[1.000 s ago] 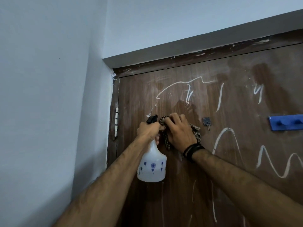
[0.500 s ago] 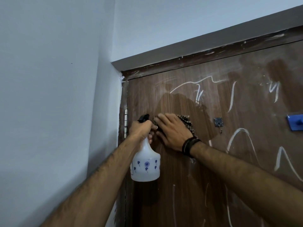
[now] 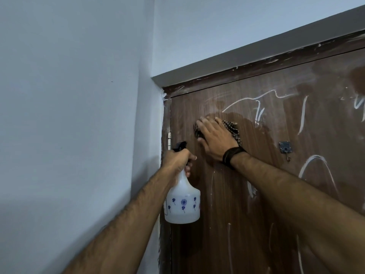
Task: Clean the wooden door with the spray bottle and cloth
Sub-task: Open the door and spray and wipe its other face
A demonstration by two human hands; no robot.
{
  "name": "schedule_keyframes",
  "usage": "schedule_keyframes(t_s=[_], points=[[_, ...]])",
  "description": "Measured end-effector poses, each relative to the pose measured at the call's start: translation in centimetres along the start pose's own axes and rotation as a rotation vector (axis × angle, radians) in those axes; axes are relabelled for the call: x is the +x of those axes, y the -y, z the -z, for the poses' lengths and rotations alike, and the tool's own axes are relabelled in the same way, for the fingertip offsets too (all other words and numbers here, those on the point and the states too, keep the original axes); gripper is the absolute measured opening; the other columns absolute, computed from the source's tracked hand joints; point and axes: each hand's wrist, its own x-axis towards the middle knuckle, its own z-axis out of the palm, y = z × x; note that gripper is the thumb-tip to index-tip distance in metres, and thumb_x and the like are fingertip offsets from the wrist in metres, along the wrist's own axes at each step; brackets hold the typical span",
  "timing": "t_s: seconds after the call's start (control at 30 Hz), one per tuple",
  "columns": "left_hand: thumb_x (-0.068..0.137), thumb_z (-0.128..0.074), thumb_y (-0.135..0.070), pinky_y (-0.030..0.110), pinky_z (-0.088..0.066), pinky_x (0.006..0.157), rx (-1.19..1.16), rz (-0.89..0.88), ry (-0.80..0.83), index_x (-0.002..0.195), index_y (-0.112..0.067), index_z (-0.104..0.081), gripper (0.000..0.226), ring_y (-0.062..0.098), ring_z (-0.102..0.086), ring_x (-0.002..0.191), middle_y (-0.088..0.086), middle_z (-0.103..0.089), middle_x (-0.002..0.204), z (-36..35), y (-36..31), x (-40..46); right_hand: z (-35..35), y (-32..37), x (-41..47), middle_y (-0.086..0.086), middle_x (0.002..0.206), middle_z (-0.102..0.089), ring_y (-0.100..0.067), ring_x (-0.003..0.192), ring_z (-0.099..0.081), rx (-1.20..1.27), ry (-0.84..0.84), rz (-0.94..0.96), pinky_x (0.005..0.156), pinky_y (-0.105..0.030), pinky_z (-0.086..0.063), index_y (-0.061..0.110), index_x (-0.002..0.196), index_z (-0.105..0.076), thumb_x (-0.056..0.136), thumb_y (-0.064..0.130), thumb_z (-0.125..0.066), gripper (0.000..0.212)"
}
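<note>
Two hands busy: right hand point(image 3: 215, 139) flat, pressing checked cloth point(image 3: 231, 128) on brown wooden door point(image 3: 227, 204), left hand point(image 3: 177, 160) gripping white spray bottle point(image 3: 182, 204); best wiping firmly across chalk marks point(image 3: 256, 99).

Your right hand point(image 3: 215, 138) presses the cloth point(image 3: 232, 129) flat on the door point(image 3: 256, 214); your left hand point(image 3: 178, 158) holds the spray bottle point(image 3: 182, 204) lower left, beside the hinge point(image 3: 169, 138).

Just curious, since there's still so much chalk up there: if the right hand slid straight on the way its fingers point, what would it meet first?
Probably the white chalk line just above and left of the right hand, which presses the cloth flat on the door.
</note>
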Motion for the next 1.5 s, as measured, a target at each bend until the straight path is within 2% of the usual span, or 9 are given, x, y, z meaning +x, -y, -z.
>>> schedule_keyframes(t_s=[0.13, 0.27, 0.43, 0.7, 0.93, 1.1, 1.2, 1.27, 1.5], points=[[0.083, -0.065, 0.0, 0.024, -0.038, 0.041, -0.01, -0.02, 0.0, 0.087, -0.002, -0.067, 0.005, 0.012, -0.042, 0.038, 0.008, -0.055, 0.062, 0.1, -0.6, -0.2, -1.5, 1.8, -4.6, -0.013, 0.156, -0.04, -0.031, 0.145, -0.036, -0.051, 0.073, 0.164, 0.123, -0.046, -0.023, 0.01, 0.152, -0.038, 0.101, 0.036, -0.045, 0.058], [0.084, -0.065, -0.003, 0.024, -0.038, 0.042, 0.015, -0.026, -0.002, 0.087, -0.003, -0.067, 0.003, 0.012, -0.043, 0.039, 0.007, -0.055, 0.062, 0.4, -1.1, -0.2, -2.3, 2.0, -5.9, -0.011, 0.155, -0.043, -0.029, 0.143, -0.04, -0.069, 0.1, 0.179, 0.121, -0.045, -0.027, 0.011, 0.152, -0.038, 0.101, 0.04, -0.032, 0.059], [0.082, -0.069, -0.004, 0.024, -0.039, 0.041, 0.073, -0.008, -0.007, 0.089, -0.003, -0.066, 0.008, 0.012, -0.043, 0.041, 0.004, -0.054, 0.058, 0.8, -1.3, 0.4, -2.3, 1.6, -4.8, -0.013, 0.15, -0.049, -0.03, 0.138, -0.046, -0.065, 0.083, 0.184, 0.118, -0.046, -0.03, 0.009, 0.145, -0.045, 0.102, 0.035, -0.033, 0.052], [0.083, -0.07, -0.005, 0.022, -0.038, 0.041, 0.048, 0.019, 0.004, 0.104, -0.001, -0.069, 0.022, 0.009, -0.043, 0.043, 0.005, -0.055, 0.067, 1.9, -0.7, 1.3, -1.5, 2.5, 3.4, -0.014, 0.16, -0.03, -0.029, 0.151, -0.022, -0.019, 0.017, -0.028, 0.124, -0.043, -0.006, 0.007, 0.151, -0.033, 0.106, 0.023, -0.038, 0.049], [0.081, -0.069, -0.003, 0.023, -0.039, 0.041, 0.045, 0.001, -0.03, 0.095, -0.001, -0.07, 0.014, 0.011, -0.043, 0.04, 0.005, -0.056, 0.062, 4.3, 0.1, 1.4, -5.0, 6.3, -1.5, -0.017, 0.15, -0.047, -0.033, 0.141, -0.042, -0.063, 0.093, 0.143, 0.12, -0.047, -0.028, 0.005, 0.144, -0.048, 0.097, 0.029, -0.03, 0.056], [0.084, -0.067, -0.005, 0.021, -0.038, 0.041, 0.041, 0.01, 0.022, 0.103, 0.002, -0.07, 0.021, 0.011, -0.042, 0.041, 0.008, -0.057, 0.067, 5.7, 0.0, 1.3, -5.8, 6.4, -1.1, -0.017, 0.147, -0.049, -0.034, 0.133, -0.048, -0.026, 0.019, 0.223, 0.115, -0.048, -0.036, 0.006, 0.138, -0.053, 0.092, 0.022, -0.049, 0.048], [0.084, -0.067, -0.005, 0.022, -0.038, 0.041, 0.03, 0.016, 0.04, 0.097, -0.001, -0.069, 0.013, 0.01, -0.041, 0.039, 0.007, -0.057, 0.066, 5.6, -0.3, 1.4, -4.6, 4.9, 3.1, -0.018, 0.137, -0.047, -0.036, 0.118, -0.046, -0.08, -0.075, 0.086, 0.107, -0.048, -0.034, 0.008, 0.133, -0.054, 0.09, 0.018, -0.062, 0.044], [0.085, -0.067, -0.004, 0.021, -0.038, 0.041, 0.035, 0.014, 0.038, 0.094, -0.002, -0.067, 0.01, 0.009, -0.041, 0.039, 0.006, -0.056, 0.066, 5.5, -0.5, 1.4, -3.2, 4.1, 6.6, -0.017, 0.137, -0.043, -0.035, 0.119, -0.043, -0.106, -0.084, 0.002, 0.104, -0.045, -0.027, 0.011, 0.136, -0.049, 0.095, 0.021, -0.058, 0.043], [0.084, -0.067, -0.003, 0.022, -0.038, 0.043, -0.002, 0.022, 0.018, 0.094, -0.003, -0.067, 0.01, 0.009, -0.041, 0.04, 0.005, -0.055, 0.065, 5.4, -0.6, 2.3, -3.0, 3.9, 9.6, -0.014, 0.14, -0.042, -0.034, 0.123, -0.043, -0.126, -0.074, 0.036, 0.105, -0.046, -0.031, 0.012, 0.14, -0.046, 0.1, 0.028, -0.05, 0.043]])
